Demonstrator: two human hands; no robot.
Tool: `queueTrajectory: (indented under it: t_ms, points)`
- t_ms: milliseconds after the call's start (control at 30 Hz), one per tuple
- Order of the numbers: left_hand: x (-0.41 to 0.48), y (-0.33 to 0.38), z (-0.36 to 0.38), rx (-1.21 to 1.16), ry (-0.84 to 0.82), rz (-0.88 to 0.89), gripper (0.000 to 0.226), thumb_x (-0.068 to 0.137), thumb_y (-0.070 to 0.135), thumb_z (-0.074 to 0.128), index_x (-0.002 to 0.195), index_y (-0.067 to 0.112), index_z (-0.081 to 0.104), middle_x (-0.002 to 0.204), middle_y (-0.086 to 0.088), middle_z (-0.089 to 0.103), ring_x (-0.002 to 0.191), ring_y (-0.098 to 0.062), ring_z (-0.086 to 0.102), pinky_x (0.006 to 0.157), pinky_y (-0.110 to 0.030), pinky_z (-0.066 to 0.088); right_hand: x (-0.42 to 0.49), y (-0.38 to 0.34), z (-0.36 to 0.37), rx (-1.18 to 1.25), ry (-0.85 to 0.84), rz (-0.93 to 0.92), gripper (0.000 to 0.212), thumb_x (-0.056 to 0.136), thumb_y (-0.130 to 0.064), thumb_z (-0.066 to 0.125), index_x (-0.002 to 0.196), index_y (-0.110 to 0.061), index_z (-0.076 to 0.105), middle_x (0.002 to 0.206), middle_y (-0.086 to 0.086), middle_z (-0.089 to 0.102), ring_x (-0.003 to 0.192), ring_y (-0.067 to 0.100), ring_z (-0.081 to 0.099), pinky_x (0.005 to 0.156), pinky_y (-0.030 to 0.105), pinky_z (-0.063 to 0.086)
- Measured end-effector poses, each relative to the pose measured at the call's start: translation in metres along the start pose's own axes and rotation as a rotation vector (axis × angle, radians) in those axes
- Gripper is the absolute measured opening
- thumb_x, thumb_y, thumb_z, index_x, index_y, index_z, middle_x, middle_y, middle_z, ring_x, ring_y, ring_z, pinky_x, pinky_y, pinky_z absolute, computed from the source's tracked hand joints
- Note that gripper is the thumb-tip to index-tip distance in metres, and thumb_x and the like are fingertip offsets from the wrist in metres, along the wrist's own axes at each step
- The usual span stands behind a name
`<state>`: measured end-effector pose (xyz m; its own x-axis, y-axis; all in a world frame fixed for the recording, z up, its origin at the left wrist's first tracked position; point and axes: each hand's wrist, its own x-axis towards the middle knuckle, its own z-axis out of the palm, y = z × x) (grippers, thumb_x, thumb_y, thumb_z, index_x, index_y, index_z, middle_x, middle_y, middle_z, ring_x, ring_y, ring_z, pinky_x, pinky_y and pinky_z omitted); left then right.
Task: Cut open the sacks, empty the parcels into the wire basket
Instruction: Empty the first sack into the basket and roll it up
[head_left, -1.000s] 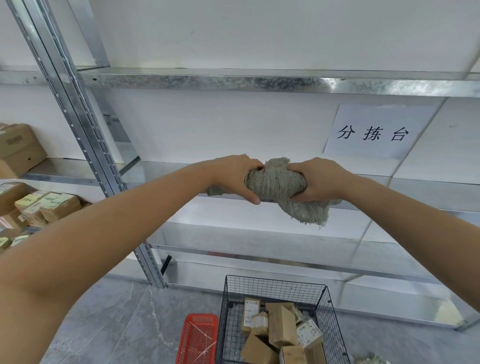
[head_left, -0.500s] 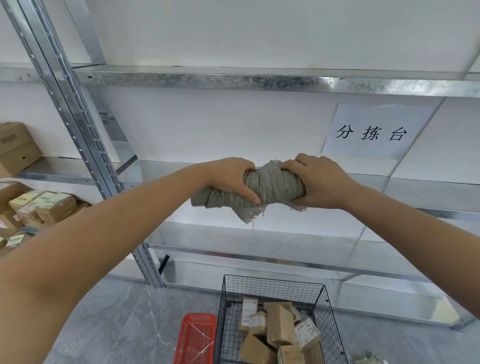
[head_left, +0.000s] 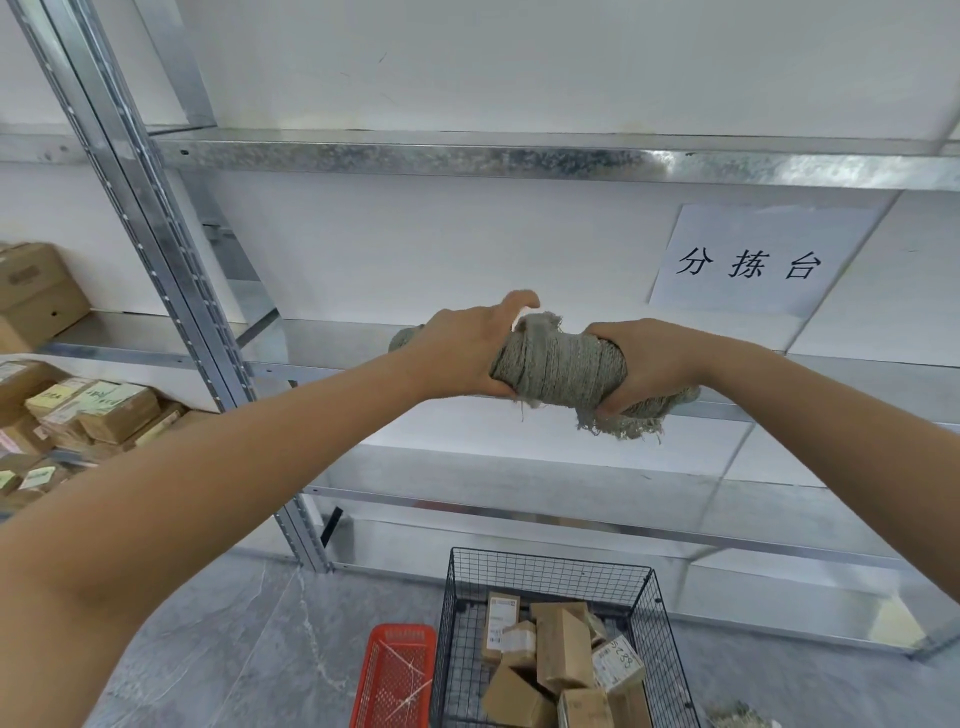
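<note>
Sack (head_left: 561, 371): grey, rolled tight, held up in 2 hands before the metal shelf (head_left: 519, 156).
Left hand (head_left: 462, 353): arm outstretched, wrapped round the roll's left part, index finger lifted.
Right hand (head_left: 649, 364): clenched round the right end, frayed edge hanging below.
Wire basket (head_left: 550, 561): on the floor below, brown parcels (head_left: 563, 649) inside.

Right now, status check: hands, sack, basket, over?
Both busy: left hand and right hand each grip an end of the rolled-up sack, held up before the shelf. Below, wire basket on the floor, parcels inside. Nothing between sack and basket.
</note>
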<state>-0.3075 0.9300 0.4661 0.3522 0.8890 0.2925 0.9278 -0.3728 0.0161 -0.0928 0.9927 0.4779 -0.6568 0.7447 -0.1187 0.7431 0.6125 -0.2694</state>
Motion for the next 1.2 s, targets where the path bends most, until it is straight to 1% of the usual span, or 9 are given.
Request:
queueTrajectory:
  t_ms: [167,267,367,500,633,767,933,1100,1200]
  points:
    - [0.002,-0.003,-0.001,-0.061,-0.157,0.032,0.082,0.070,0.047,0.073,0.138,0.028,0.031,0.125,0.001,0.040,0.110,-0.016,0.046,0.084,-0.028,0.044,-0.005,-0.004,0.008,-0.312,0.281,-0.030,0.053,0.068,-0.039,0.070,0.116,-0.026,0.049,0.102,-0.003,0.059,0.095,0.022,0.057,0.074,0.031,0.043]
    - [0.008,-0.006,-0.008,-0.252,-0.215,-0.003,0.077,0.071,0.041,0.075,0.137,0.028,0.037,0.129,-0.001,0.033,0.109,-0.012,0.039,0.086,-0.017,0.037,-0.010,0.000,0.012,-0.353,0.403,-0.056,0.059,0.068,-0.040,0.068,0.121,-0.022,0.048,0.105,-0.001,0.055,0.093,0.024,0.057,0.068,0.029,0.040]
    - [0.017,-0.008,-0.015,-0.228,-0.287,0.007,0.078,0.071,0.043,0.074,0.138,0.026,0.036,0.129,-0.002,0.035,0.118,-0.015,0.037,0.100,-0.021,0.029,-0.012,0.002,0.018,-0.378,0.489,-0.083,0.061,0.065,-0.037,0.070,0.120,-0.018,0.052,0.102,0.004,0.056,0.082,0.029,0.058,0.063,0.032,0.043]
    - [0.023,-0.001,-0.013,-0.215,-0.359,-0.007,0.072,0.073,0.040,0.074,0.133,0.021,0.040,0.110,0.007,0.047,0.100,-0.010,0.045,0.088,-0.022,0.034,-0.012,0.005,0.024,-0.394,0.614,-0.117,0.057,0.057,-0.027,0.076,0.110,-0.013,0.060,0.091,0.010,0.059,0.066,0.033,0.058,0.055,0.039,0.050]
    - [0.028,0.007,-0.007,-0.281,-0.331,-0.041,0.052,0.071,0.028,0.076,0.116,0.016,0.052,0.088,0.008,0.056,0.070,-0.005,0.055,0.075,-0.033,0.052,-0.018,0.013,0.030,-0.410,0.639,-0.095,0.058,0.057,-0.029,0.076,0.111,-0.015,0.059,0.094,0.011,0.058,0.069,0.033,0.059,0.056,0.043,0.051]
    - [0.037,0.016,0.004,-0.176,-0.250,-0.013,0.051,0.071,0.030,0.073,0.115,0.017,0.052,0.102,-0.001,0.061,0.089,-0.017,0.053,0.082,-0.037,0.050,-0.029,0.022,0.034,-0.444,0.649,-0.021,0.066,0.060,-0.029,0.076,0.120,-0.017,0.055,0.108,0.011,0.057,0.079,0.033,0.061,0.063,0.044,0.052]
    - [0.044,0.030,0.022,-0.072,-0.205,0.075,0.046,0.072,0.035,0.069,0.112,0.020,0.051,0.101,-0.001,0.054,0.093,-0.021,0.057,0.077,-0.036,0.051,-0.050,0.034,0.046,-0.461,0.635,0.078,0.068,0.055,-0.027,0.079,0.118,-0.016,0.056,0.096,0.010,0.060,0.074,0.032,0.061,0.062,0.040,0.051]
    - [0.051,0.059,0.038,0.001,-0.146,0.189,0.054,0.074,0.031,0.068,0.122,0.018,0.048,0.123,-0.003,0.040,0.101,-0.021,0.051,0.069,-0.028,0.041,-0.083,0.046,0.063,-0.475,0.673,0.192,0.069,0.051,-0.026,0.082,0.114,-0.013,0.057,0.092,0.010,0.062,0.072,0.032,0.063,0.061,0.041,0.051]
    - [0.053,0.087,0.043,0.004,-0.101,0.242,0.051,0.076,0.030,0.064,0.123,0.017,0.047,0.119,-0.004,0.045,0.104,-0.022,0.050,0.071,-0.030,0.042,-0.114,0.056,0.064,-0.513,0.717,0.266,0.068,0.048,-0.025,0.083,0.111,-0.012,0.058,0.088,0.009,0.062,0.070,0.032,0.063,0.061,0.040,0.051]
